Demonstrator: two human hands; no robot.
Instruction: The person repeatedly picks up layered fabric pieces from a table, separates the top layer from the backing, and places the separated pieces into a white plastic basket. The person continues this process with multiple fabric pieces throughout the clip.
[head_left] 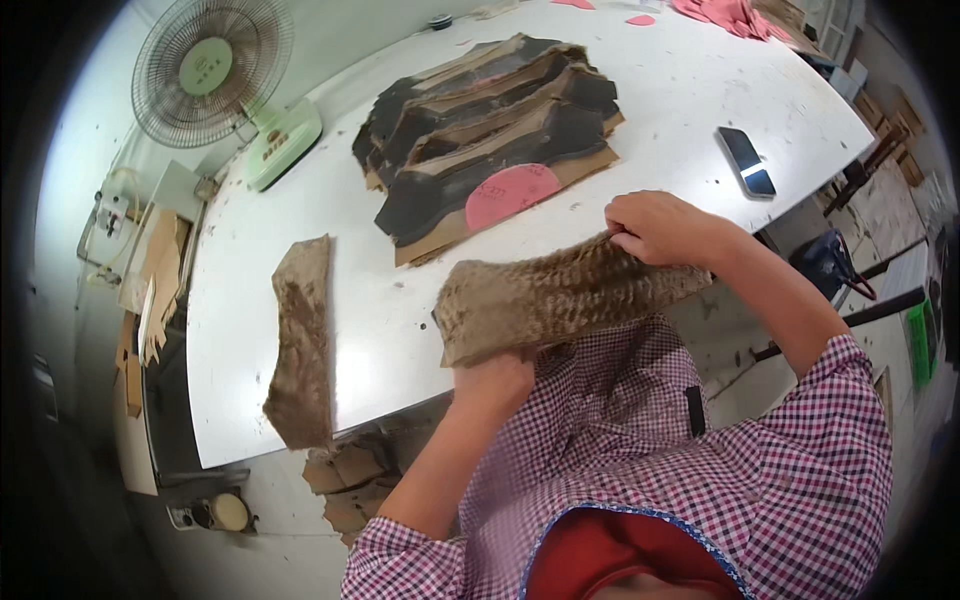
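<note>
A long, curved piece of brown fur fabric (560, 300) spans the table's near edge, over my lap. My right hand (665, 230) pinches its upper edge near the right end, with the thumb and fingers closed. From below, my left hand (497, 385) holds the lower left part; its fingers are hidden beneath the fabric. A second brown fur piece (303, 345) lies flat to the left. Beyond my hands is a spread stack of dark and tan cut pieces (480, 130), with a rounded pink piece (512, 195) on its near side.
The white table (240, 300) carries a green desk fan (215, 75) at the far left and a phone (747, 162) at the right. Pink cloth (730, 15) lies at the far right. More brown pieces (350, 470) sit below the near edge. A dark bag (828, 262) is beside the table.
</note>
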